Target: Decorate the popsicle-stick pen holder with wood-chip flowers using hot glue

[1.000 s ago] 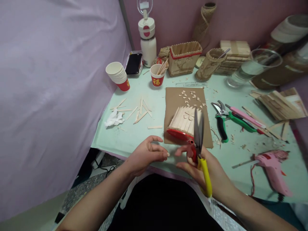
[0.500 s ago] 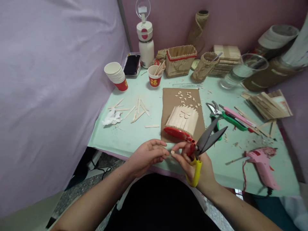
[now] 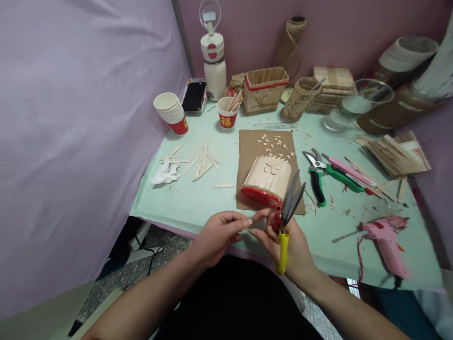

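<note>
Between thumb and fingertips, my left hand (image 3: 226,233) pinches a small pale wood piece (image 3: 249,222). My right hand (image 3: 283,236) is wrapped around scissors (image 3: 284,236) with one yellow and one red handle; their dark blades point up and away, slightly parted. Its thumb and index finger are spread close to the wood piece. Just beyond the hands, a pot made of upright wooden sticks (image 3: 269,177) with a red base lies tilted on a brown cardboard sheet (image 3: 247,146). Small curved wood chips (image 3: 278,141) are scattered on the cardboard behind it.
Pruning shears (image 3: 318,182) and a pink glue gun (image 3: 387,241) lie at the right. Loose wooden strips (image 3: 205,163) and crumpled tissue (image 3: 165,173) are on the left. Stacked paper cups (image 3: 171,113), a stick-filled cup (image 3: 227,113) and a clear water cup (image 3: 339,113) stand farther back.
The small wood piece has passed from my right fingertips to my left fingers. The scissors have swung left and more upright, uncovering the pruning shears' black handle.
</note>
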`<state>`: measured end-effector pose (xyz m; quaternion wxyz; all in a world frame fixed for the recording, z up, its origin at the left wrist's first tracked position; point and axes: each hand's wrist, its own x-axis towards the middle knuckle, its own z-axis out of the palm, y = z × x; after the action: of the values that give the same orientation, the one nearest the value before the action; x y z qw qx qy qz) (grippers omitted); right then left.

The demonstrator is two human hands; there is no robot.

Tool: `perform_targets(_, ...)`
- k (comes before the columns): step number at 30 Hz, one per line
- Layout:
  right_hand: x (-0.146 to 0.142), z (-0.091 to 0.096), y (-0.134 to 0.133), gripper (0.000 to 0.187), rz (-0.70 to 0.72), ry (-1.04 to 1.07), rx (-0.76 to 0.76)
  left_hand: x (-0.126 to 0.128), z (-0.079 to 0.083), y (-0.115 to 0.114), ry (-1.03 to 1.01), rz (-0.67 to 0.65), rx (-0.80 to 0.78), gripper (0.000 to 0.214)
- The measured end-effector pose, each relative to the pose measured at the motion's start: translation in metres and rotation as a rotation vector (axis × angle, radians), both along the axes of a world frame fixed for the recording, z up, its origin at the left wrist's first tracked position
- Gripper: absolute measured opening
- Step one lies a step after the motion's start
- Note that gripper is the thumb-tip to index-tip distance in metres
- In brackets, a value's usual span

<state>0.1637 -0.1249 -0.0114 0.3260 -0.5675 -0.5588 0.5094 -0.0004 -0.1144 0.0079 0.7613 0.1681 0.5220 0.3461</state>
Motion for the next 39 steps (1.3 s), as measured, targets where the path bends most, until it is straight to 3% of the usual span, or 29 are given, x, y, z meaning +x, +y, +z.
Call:
perform_targets(7,0.015,0.021,0.007,0.056,0.326,-0.454,-0.146,-0.008,0.001,-0.001,0.058,0.115,0.146,0.017)
perform_targets(11,0.016,0.024,0.002,0.057,0.42,-0.55,-0.156,-0.009,0.0,-0.001,-0.002,0.179,0.215,0.014)
perform_targets(39,0.012,0.027,0.002,0.052,0.468,-0.704,-0.16,-0.009,-0.008,-0.003,-0.016,0.204,0.185,0.012)
